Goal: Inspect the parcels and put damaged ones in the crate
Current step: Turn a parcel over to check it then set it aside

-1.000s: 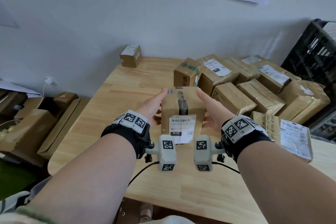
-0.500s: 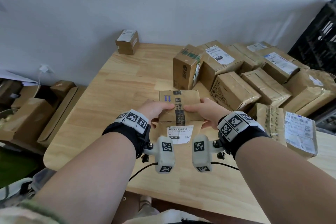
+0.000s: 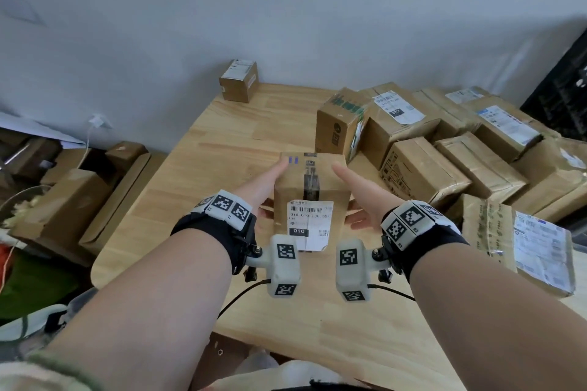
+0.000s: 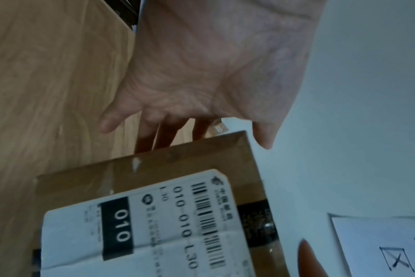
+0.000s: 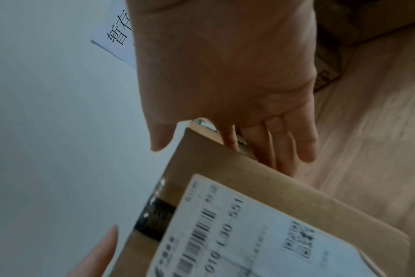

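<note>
Your light wooden table fills the middle of the head view; its near edge is covered by your forearms. At its right, a heap of brown cardboard parcels with white labels lies packed together, the outermost cut off by the picture edge. Only a dark corner of the black slatted plastic crate shows at far right, so you cannot see inside it. A small lone cardboard box with a white label stands apart at the table's far edge by the wall.

Between your hands, above the table's middle, you hold the brown cardboard parcel with dark tape and a white shipping label. The label reads "010"; its finer print is blurred. The parcel's underside and far face are hidden.

Your left hand presses the parcel's left side, fingers straight and reaching behind the box, tips hidden. Your right hand presses the right side, fingers likewise extended, thumb free above the top edge.
</note>
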The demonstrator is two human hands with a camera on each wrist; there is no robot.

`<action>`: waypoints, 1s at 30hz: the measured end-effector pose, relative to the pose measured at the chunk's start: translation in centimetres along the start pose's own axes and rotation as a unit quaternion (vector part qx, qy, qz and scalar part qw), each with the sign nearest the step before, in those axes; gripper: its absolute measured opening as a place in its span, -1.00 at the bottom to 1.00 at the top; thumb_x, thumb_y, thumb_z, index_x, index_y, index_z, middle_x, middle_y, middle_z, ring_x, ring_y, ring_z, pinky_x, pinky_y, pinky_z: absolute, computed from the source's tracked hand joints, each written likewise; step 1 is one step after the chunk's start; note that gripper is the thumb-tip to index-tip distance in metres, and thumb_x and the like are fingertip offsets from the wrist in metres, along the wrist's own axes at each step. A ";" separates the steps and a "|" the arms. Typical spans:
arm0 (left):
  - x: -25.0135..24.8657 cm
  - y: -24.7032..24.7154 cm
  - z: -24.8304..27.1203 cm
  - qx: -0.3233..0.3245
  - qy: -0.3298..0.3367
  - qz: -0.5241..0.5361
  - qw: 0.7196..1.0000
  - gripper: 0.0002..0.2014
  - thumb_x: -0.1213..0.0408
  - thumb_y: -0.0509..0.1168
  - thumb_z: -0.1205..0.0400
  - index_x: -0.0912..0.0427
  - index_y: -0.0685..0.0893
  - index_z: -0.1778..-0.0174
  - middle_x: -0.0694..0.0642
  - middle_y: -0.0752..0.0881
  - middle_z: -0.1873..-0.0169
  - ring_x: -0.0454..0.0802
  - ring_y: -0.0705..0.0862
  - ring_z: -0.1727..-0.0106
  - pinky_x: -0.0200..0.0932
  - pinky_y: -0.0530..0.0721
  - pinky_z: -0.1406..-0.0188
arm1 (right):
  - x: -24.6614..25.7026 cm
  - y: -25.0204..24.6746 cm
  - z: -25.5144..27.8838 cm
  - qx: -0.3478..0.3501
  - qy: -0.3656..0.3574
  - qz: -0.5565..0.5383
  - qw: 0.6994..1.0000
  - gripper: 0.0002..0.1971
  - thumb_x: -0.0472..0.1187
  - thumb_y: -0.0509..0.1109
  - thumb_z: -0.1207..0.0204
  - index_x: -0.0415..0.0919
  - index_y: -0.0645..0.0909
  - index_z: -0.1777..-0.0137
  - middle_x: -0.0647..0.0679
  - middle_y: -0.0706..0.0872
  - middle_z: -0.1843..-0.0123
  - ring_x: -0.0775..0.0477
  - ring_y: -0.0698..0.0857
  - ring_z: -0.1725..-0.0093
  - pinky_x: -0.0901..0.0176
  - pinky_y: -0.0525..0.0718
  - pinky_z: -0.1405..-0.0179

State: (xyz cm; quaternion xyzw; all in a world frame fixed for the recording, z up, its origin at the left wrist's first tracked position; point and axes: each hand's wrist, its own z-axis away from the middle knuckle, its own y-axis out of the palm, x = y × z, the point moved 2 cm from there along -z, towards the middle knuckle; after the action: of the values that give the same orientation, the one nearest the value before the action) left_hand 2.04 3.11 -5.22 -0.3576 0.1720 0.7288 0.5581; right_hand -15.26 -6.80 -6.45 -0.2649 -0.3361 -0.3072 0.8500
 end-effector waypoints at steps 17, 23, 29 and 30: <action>-1.2 -9.6 -4.9 -0.011 0.004 0.079 0.997 -0.25 -0.40 0.06 -0.59 0.06 0.44 -0.56 -0.02 0.41 -0.57 0.15 0.42 -0.49 0.34 0.42 -0.31 | 7.4 8.9 -6.7 0.016 -0.127 0.383 0.915 0.21 0.06 0.72 -0.20 0.15 -0.01 -0.73 -0.10 0.08 -0.71 -0.20 0.42 -0.53 -0.11 0.48 -0.44; -4.6 -13.9 -9.1 0.010 0.022 0.068 0.997 -0.37 -0.30 0.09 -0.65 0.07 0.52 -0.48 -0.01 0.55 -0.39 0.06 0.59 -0.19 0.22 0.55 -0.33 | 11.4 11.3 -11.1 -0.028 -0.110 0.402 0.909 0.12 0.06 0.66 -0.32 0.05 -0.01 -0.75 -0.15 -0.43 -0.72 -0.27 0.39 -0.59 -0.03 0.42 -0.54; -8.8 -19.1 -14.6 -0.027 0.032 0.035 0.999 -0.54 -0.16 0.08 -0.72 0.05 0.60 -0.36 0.08 0.58 -0.29 0.12 0.59 -0.28 0.12 0.58 -0.29 | 15.1 11.6 -17.2 -0.125 -0.125 0.396 0.901 -0.35 -0.23 0.33 -0.61 0.20 0.26 -0.66 -0.04 0.09 -0.69 -0.36 0.35 -0.49 -0.17 0.58 -0.38; -9.5 -19.9 -15.7 -0.040 0.033 0.033 0.998 -0.57 -0.11 0.11 -0.72 0.06 0.60 -0.36 0.09 0.59 -0.27 0.13 0.59 -0.26 0.12 0.59 -0.27 | 15.6 11.7 -18.1 -0.133 -0.119 0.393 0.902 -0.36 -0.24 0.30 -0.62 0.23 0.26 -0.65 -0.02 0.11 -0.68 -0.36 0.37 -0.46 -0.15 0.58 -0.36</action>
State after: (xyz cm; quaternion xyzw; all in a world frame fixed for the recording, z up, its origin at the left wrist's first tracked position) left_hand 27.01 -7.33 -6.19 -0.3981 0.1726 0.7408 0.5127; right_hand 9.48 -16.26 -9.32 -0.5207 -0.2594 0.0434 0.8122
